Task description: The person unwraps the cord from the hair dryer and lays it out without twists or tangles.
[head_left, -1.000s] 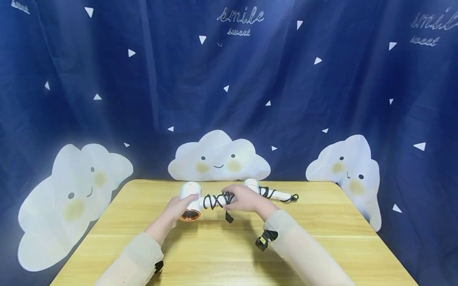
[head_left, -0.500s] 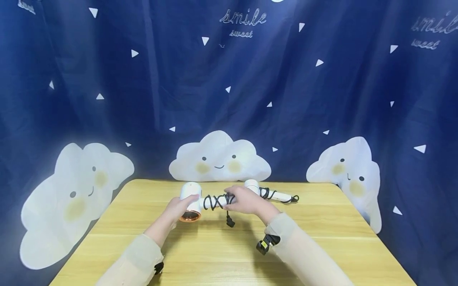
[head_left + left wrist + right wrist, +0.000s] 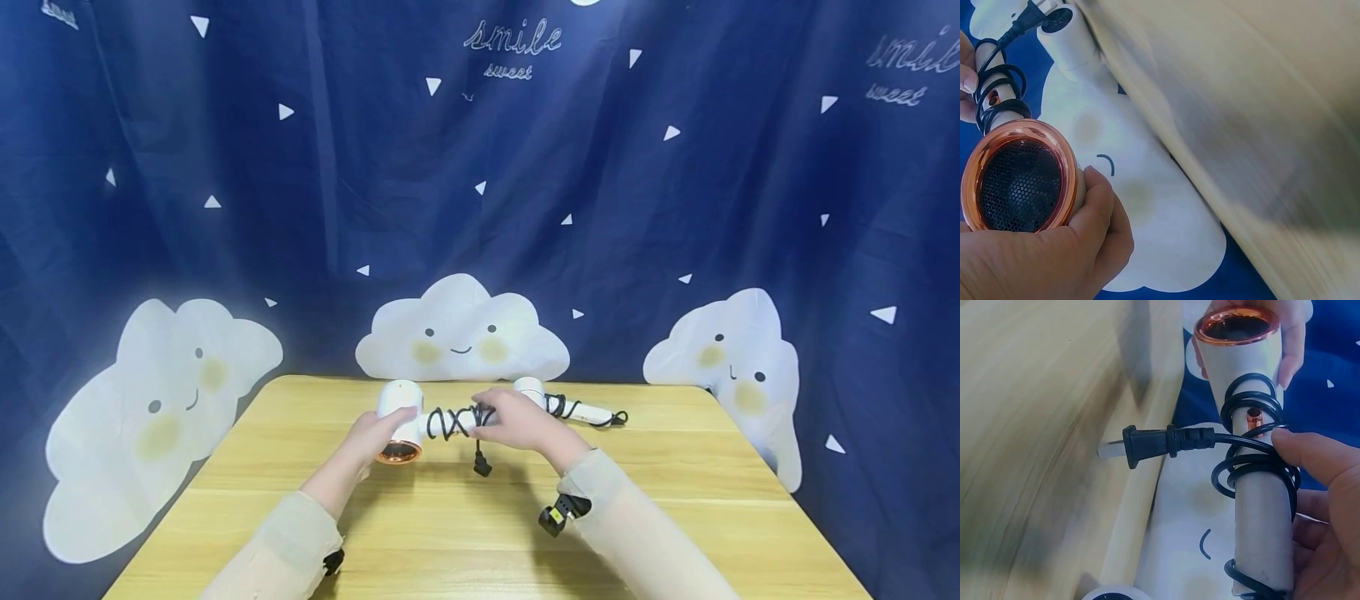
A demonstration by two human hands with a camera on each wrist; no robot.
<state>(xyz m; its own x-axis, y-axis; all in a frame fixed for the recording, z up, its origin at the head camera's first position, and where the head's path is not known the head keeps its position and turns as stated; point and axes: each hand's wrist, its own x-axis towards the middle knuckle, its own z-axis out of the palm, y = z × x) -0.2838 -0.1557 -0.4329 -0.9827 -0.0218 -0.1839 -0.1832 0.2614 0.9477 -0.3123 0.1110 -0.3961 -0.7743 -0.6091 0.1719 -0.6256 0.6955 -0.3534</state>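
A white hair dryer (image 3: 401,400) with a copper rim (image 3: 1063,140) is held above the table by both hands. My left hand (image 3: 381,435) grips its barrel, thumb and fingers around the side. Black cord (image 3: 1254,464) is wound in loops around the handle (image 3: 1264,525). At the handle, my right hand (image 3: 517,419) holds it, with the thumb on the cord loops. A two-pin plug (image 3: 1154,445) dangles from the wrapped cord, free of the fingers. Fingers behind the handle are partly hidden.
Behind the right hand lies a second white hair dryer (image 3: 587,411), its handle also wrapped in black cord. The wooden table (image 3: 450,533) ends at a dark blue curtain (image 3: 420,192) with cloud prints. Black wrist cameras (image 3: 558,512) sit by the sleeves.
The plug hangs slightly lower than a second ago, on a bit more loose cord. Both hands keep their hold on the hair dryer; the head view has shifted slightly.
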